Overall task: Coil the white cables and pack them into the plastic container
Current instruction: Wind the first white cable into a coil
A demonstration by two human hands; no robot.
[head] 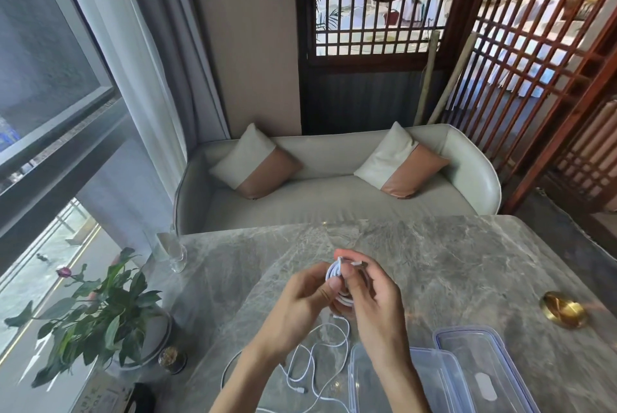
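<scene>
I see the grey marble tabletop, then the clear plastic container at its near right edge, lid beside it. My left hand and right hand pinch 1 coiled white cable between them above loose white cables.

Much of the coiled cable was hidden behind the fingers of the left hand and right hand, so its number of turns could not be told. The plastic container and its lid were cut off by the bottom edge, as was a loose cable on the desk
</scene>
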